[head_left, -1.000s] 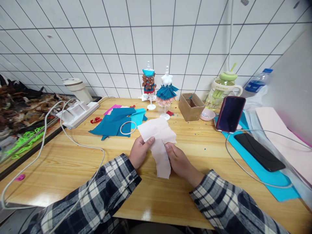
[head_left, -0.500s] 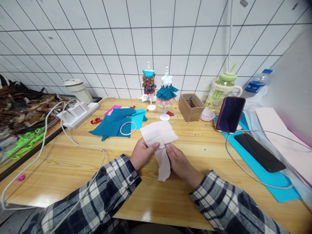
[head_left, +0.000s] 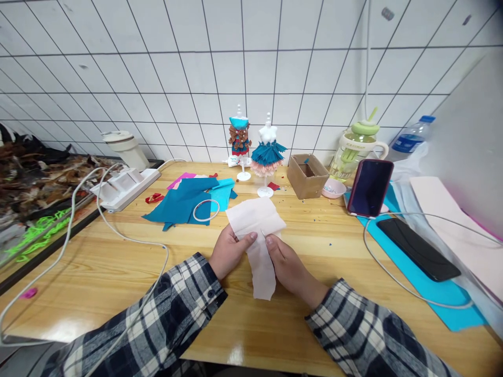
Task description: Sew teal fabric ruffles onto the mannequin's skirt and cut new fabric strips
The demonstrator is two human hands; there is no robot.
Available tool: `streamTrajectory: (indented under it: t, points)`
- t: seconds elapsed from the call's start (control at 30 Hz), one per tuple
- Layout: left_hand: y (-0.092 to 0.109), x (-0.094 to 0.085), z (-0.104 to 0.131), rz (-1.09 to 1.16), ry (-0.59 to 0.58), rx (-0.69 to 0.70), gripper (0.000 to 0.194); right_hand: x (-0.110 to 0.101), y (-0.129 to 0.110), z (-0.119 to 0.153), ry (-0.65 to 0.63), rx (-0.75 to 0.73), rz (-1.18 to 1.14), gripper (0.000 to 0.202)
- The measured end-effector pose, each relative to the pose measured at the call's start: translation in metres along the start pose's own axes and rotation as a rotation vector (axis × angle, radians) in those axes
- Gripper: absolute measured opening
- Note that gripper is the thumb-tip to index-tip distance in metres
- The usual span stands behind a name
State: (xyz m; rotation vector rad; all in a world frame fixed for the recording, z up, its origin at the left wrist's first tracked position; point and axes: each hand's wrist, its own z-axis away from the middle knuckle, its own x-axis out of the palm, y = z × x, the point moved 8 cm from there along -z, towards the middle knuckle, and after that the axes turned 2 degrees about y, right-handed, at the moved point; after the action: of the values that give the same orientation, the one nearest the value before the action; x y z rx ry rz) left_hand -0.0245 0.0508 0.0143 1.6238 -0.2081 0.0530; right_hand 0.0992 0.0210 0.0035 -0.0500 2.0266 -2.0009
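Note:
A sheet of pale pink crepe paper (head_left: 257, 217) is held up over the table between my two hands, with a torn strip hanging below. My left hand (head_left: 230, 251) pinches its left side, thumb on top. My right hand (head_left: 288, 262) grips the right side close to a short slit; a thin line shows at its thumb tip, and whether that is a tool or the torn edge I cannot tell. Beyond the paper stands a small white mannequin (head_left: 268, 136) in a teal and peach paper skirt. Beside it is a second mannequin (head_left: 239, 123) dressed in blue, brown and red.
Teal paper (head_left: 181, 201) lies at left under a white ring (head_left: 195, 214). A cardboard box (head_left: 308, 180), a pink bowl (head_left: 334, 188) and a propped phone (head_left: 370, 187) stand at right, near a black phone (head_left: 418, 248). White cables cross both sides; a power strip (head_left: 131, 188) sits left.
The paper's hanging strip has swung flatter and reaches slightly lower. Both hands keep their pinch in nearly the same place. The whole view has shifted slightly.

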Motion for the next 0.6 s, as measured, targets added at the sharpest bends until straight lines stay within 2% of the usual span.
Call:
streamTrajectory:
  t: [0.27, 0.6]
  points:
    - [-0.0002, -0.0003, 0.0005, -0.019, 0.012, -0.006, 0.054, 0.0008, 0.0029, -0.001, 0.006, -0.021, -0.024, 0.041]
    - [-0.0055, 0.0004, 0.0009, -0.036, -0.039, -0.04, 0.055, 0.0014, 0.0036, -0.0008, 0.008, -0.012, -0.059, 0.043]
